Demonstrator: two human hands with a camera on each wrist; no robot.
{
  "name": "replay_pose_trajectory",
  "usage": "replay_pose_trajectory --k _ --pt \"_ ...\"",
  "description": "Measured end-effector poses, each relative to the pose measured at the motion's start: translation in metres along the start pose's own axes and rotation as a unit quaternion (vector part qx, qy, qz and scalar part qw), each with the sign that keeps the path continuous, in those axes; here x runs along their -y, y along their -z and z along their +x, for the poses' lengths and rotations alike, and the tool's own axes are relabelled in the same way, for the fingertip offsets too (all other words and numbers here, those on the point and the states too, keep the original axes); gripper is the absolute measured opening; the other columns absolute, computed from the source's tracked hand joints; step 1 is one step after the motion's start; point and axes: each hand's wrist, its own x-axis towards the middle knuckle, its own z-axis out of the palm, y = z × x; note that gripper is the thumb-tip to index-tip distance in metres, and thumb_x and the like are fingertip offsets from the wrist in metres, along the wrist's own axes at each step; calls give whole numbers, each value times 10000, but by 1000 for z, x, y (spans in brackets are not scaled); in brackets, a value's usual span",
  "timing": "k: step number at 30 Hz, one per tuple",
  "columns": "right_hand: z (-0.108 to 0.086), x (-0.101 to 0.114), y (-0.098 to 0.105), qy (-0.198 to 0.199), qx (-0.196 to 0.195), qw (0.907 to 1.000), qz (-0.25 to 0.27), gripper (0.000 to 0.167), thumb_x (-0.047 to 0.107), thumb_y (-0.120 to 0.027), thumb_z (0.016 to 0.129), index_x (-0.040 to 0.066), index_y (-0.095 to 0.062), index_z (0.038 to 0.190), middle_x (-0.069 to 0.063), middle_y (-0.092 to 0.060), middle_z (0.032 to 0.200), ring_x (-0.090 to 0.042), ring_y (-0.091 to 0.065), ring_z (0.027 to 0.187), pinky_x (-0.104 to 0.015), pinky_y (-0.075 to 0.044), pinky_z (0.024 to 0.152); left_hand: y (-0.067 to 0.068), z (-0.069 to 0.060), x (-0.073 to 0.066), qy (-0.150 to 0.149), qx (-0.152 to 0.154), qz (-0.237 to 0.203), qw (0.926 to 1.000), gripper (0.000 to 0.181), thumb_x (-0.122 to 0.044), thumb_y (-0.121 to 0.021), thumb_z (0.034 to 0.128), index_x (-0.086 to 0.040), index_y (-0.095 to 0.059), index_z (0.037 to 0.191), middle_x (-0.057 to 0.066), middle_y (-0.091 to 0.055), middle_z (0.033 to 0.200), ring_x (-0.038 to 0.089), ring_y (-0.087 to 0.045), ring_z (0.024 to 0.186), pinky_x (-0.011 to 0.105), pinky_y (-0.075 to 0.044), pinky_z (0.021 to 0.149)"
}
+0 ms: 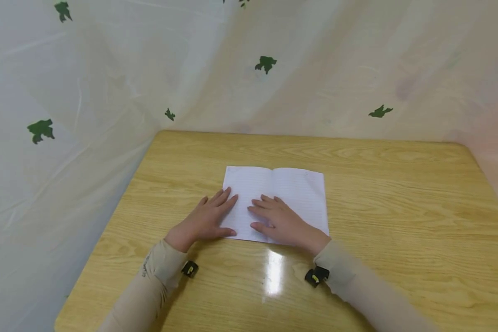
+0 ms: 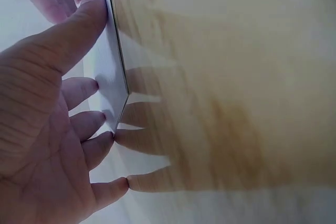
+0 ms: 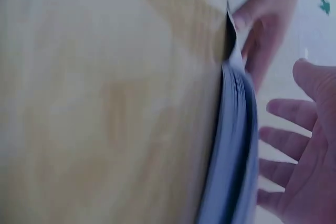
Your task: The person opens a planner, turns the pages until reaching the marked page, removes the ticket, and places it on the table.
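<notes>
An open notebook (image 1: 300,191) with lined white pages lies on the wooden table. My left hand (image 1: 209,216) rests at its left edge with fingers spread; the thumb and some fingertips touch the page and the little finger reaches the table, as the left wrist view shows. Over the centre fold and lower right page is my right hand (image 1: 284,219), its fingers extended toward the left page. In the right wrist view the stack of pages (image 3: 231,145) is seen from its edge, and the right fingers (image 3: 286,142) are straight and grip nothing.
The wooden table (image 1: 398,207) extends on all sides of the notebook. A pale curtain (image 1: 315,92) with green leaf shapes hangs behind and to the left. Small black devices (image 1: 317,275) are worn at both wrists.
</notes>
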Motion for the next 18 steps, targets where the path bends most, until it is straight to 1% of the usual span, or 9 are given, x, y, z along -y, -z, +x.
replay_pose_trajectory --k 3,5,7,9,12,15,18 --pt "-5 -13 10 -412 -261 9988 -11 541 396 -554 985 94 -501 1431 -156 -391 1515 -379 -285 1419 -588 -166 1133 -2 1 2 53 54 12 10000 952 -551 -703 828 -126 -258 1554 143 -140 1611 352 -153 1466 657 -186 1092" --pt "-9 -23 18 -791 -327 9963 -86 588 404 -570 974 90 -460 1458 -170 -346 1537 -387 -257 1429 -602 -145 1132 -3 2 3 76 85 24 9999 953 -555 -699 829 -132 -251 1557 136 -133 1614 346 -148 1469 652 -179 1097" --pt "-12 -34 27 -1198 -308 9922 -150 657 416 -582 964 76 -394 1493 -191 -289 1559 -401 -213 1440 -619 -112 1129 -4 3 4 85 102 23 9999 954 -553 -698 831 -131 -247 1558 136 -131 1614 345 -144 1470 650 -174 1100" --pt "-16 -45 34 -1617 -209 9862 -272 733 443 -576 959 57 -314 1524 -214 -227 1575 -424 -160 1447 -640 -75 1121 -4 3 4 89 116 3 9999 953 -550 -699 832 -129 -246 1558 137 -130 1614 345 -139 1470 649 -168 1102" --pt "-20 -64 43 -2194 -21 9741 -552 849 508 -567 943 14 -220 1540 -249 -161 1582 -453 -102 1447 -684 -50 1095 -4 3 4 82 121 -3 9999 952 -552 -696 833 -125 -249 1556 141 -132 1613 349 -136 1470 650 -170 1101" --pt "-24 -78 48 -2606 94 9621 -799 946 579 -567 913 -32 -194 1531 -268 -140 1579 -471 -84 1442 -721 -54 1067 -3 3 3 57 81 -12 9999 966 -552 -697 831 -97 -246 1553 148 -142 1610 356 -147 1466 653 -181 1096" --pt "-28 -85 53 -2813 150 9554 -881 1001 623 -570 889 -61 -199 1519 -264 -137 1582 -477 -91 1438 -737 -52 1053 -2 3 1 53 21 -25 10000 998 -549 -705 824 -53 -231 1548 156 -152 1608 361 -160 1463 655 -190 1091"
